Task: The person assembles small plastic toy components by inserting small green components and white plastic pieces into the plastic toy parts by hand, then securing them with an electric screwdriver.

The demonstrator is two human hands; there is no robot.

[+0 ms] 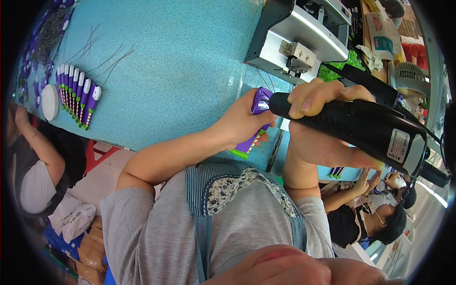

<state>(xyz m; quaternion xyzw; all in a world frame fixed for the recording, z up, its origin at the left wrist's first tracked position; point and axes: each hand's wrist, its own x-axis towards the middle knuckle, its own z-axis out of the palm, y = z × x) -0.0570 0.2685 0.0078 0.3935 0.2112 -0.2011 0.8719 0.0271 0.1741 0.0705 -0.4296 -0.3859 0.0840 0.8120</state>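
Note:
My left hand [244,118] is closed around a purple plastic casing [247,143] with a green end and a red-and-white striped strip, close to the table's near edge. Two thin wires rise from the casing's far end. My right hand [313,123] wraps around a thick black hand tool [346,126] with a label on its rear part. The tool's narrow front end meets the top of the casing beside my left thumb; the exact contact is partly hidden. Its kind I cannot make out.
Similar purple casings [76,92] lie in a row at left, trailing wires, beside a round white disc [49,102]. A silver bench machine [304,42] stands at the far right, with green pieces [349,66] behind. Co-workers sit at both sides of the blue table [180,57].

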